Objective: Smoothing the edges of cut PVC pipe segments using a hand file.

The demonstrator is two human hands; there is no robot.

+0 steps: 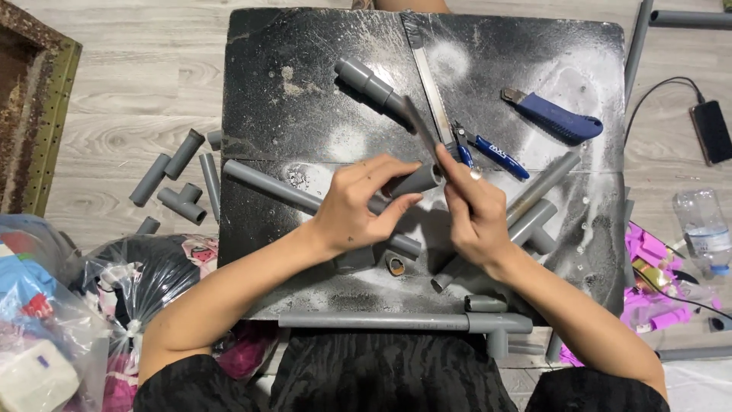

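My left hand point(357, 204) grips a short grey plastic pipe piece point(418, 181) over the middle of a black, paint-stained work board point(305, 91). My right hand point(474, 212) holds a thin flat grey blade-like tool point(421, 126), its lower end pressed at the open end of the pipe piece. Under my hands lie a long grey pipe point(267, 181) and a small grey fitting point(395, 264).
On the board lie a grey pipe with coupling point(367, 82), a metal ruler point(431, 88), blue-handled pliers point(488, 151), a blue utility knife point(555, 118) and T-fitted pipes point(534, 217). A long pipe with T-joint point(404, 321) lies along the near edge. Loose pipe pieces point(174, 183), bags point(46, 320), phone point(711, 131), bottle point(703, 229) lie on the floor.
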